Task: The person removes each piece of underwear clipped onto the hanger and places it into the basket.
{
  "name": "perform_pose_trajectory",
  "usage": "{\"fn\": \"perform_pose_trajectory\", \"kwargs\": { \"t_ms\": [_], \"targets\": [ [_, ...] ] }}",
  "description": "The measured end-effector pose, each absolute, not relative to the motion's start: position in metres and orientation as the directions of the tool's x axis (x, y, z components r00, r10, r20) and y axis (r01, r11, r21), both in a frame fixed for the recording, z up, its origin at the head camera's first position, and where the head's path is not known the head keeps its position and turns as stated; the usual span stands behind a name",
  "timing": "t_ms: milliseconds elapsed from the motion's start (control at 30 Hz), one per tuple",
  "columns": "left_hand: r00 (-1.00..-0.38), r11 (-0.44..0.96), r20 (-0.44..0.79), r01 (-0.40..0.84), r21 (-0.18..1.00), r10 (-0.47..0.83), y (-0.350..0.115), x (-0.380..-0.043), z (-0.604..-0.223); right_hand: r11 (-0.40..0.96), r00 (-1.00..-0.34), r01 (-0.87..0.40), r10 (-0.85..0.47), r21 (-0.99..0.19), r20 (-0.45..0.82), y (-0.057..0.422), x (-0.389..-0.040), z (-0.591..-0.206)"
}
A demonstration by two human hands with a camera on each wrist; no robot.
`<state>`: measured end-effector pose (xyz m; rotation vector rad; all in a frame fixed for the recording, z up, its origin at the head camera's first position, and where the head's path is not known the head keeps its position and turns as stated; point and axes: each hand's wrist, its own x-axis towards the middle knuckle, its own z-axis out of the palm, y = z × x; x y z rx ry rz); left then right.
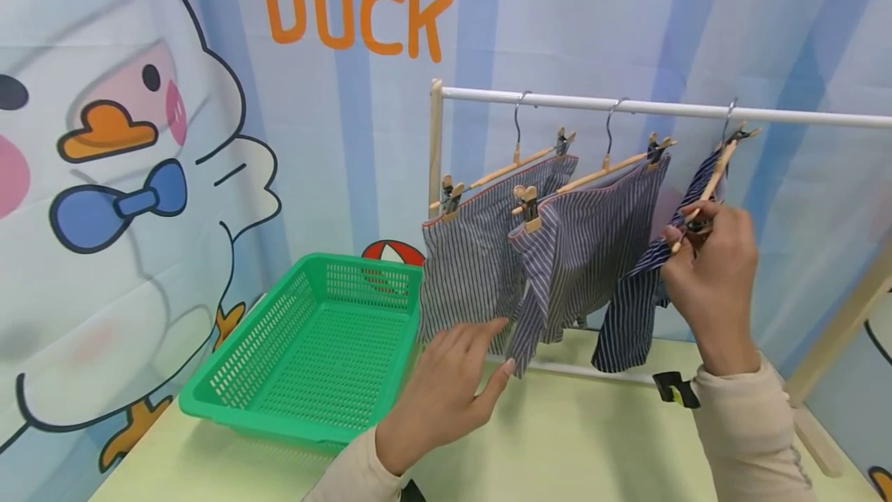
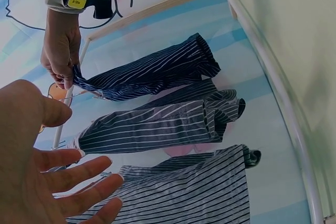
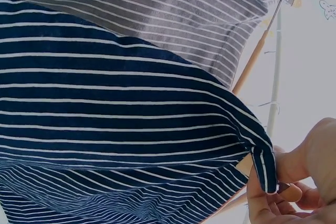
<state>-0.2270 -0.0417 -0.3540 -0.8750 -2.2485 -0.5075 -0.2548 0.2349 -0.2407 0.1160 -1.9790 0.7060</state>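
Observation:
My right hand [image 1: 718,277] pinches the near clip end of a wooden clip hanger [image 1: 719,170] that hangs at the right of the row. Navy white-striped shorts [image 1: 627,324] hang from it, and in the right wrist view their bunched waistband corner [image 3: 265,169] sits between thumb and fingers. Low in front of the grey striped shorts [image 1: 592,254] on the middle hanger, my left hand [image 1: 449,393] has its fingers spread; the left wrist view shows that hand [image 2: 58,166] holding nothing. Lighter striped shorts [image 1: 474,269] are clipped to the leftmost hanger.
A white rail [image 1: 474,95] on a wooden-post rack carries the three hangers. Left of the rack, a green plastic basket [image 1: 334,343] stands on the pale yellow table [image 1: 557,440]. Behind hangs a blue-striped duck curtain [image 1: 307,122].

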Motion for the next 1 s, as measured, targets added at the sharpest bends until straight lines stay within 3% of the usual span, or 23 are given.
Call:
{"fn": "perform_pose_trajectory", "kwargs": {
  "t_ms": [300,1000],
  "targets": [
    [-0.520,0.690,0.728,0.718,0.089,0.447,-0.0415,-0.2285,-0.3535,0.825,-0.475,-0.377,0.219,-0.422,0.852,0.2332,-0.2526,-0.2395],
    [-0.517,0.668,0.733,0.735,0.115,0.442,-0.0428,-0.2302,-0.3538,0.823,-0.462,-0.404,0.193,-0.399,0.865,0.2254,-0.2500,-0.2444]
  ]
}}
